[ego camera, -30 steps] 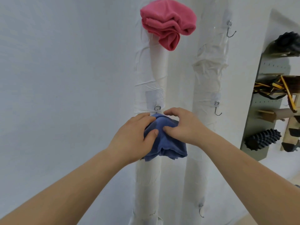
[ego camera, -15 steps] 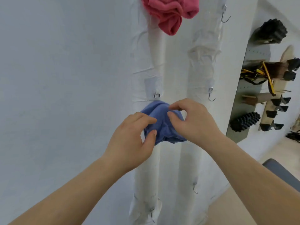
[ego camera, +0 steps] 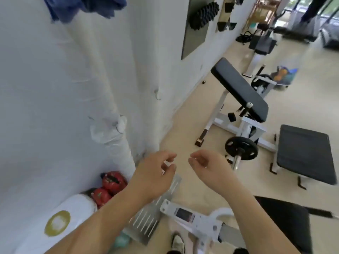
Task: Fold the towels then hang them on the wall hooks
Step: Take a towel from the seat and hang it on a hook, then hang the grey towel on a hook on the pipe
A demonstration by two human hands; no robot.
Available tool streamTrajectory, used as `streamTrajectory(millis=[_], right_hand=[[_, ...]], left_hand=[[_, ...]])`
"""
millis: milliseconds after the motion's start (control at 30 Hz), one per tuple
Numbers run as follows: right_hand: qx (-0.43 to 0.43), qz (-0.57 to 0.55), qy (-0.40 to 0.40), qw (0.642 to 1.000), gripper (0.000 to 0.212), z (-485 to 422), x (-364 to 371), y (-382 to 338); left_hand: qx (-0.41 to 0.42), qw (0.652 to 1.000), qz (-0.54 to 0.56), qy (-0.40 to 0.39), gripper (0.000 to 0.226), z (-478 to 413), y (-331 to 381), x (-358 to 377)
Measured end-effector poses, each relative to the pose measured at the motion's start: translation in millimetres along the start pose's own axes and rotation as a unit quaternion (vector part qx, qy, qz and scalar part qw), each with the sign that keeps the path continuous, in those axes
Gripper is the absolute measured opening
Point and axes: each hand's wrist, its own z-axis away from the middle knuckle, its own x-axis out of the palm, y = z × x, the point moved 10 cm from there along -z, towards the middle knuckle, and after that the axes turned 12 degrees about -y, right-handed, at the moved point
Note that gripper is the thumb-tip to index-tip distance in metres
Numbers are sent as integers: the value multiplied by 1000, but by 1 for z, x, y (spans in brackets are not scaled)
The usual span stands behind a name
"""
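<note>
While we look down along the white wall [ego camera: 36,88], it fills the whole left side of the view, with two wrapped pipes running down it to the beige floor [ego camera: 183,129]. Next in size are the black padded benches [ego camera: 240,88] on white frames, which stand well apart from the wall toward the right edge of the floor. The blue towel [ego camera: 86,6] hangs bunched against the wall at its top edge, on the left pipe; a bare wall hook [ego camera: 157,95] shows lower down on the right pipe. Our left hand [ego camera: 154,173] and right hand [ego camera: 207,167] hover near each other over the floor beside the foot of the wall — both empty, fingers loosely curled and apart, gripping nothing. We judge this towel to be hung and the step now to be fetching another one; none shows in this view, so we must first find it. To do that well, we should fold it flat and even, then hook it through a thick doubled edge so it does not slip — the blue one looks bunched rather than neat. Red kettlebells [ego camera: 110,187] sit at the foot of the wall. As for writing, a gold ring mark [ego camera: 57,223] on a white object near the bottom left corner and a small label [ego camera: 184,215] on the white frame are both too blurred to read.
</note>
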Motion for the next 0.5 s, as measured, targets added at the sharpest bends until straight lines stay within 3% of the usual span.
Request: streamTrajectory(millis=[267, 500], right_hand=[[144, -82, -3, 986, 18, 108, 28, 195], [272, -80, 48, 958, 18, 241, 13, 359]], left_hand=[[-62, 977, 41, -198, 36, 50, -8, 225], [-146, 928, 80, -333, 32, 95, 10, 397]])
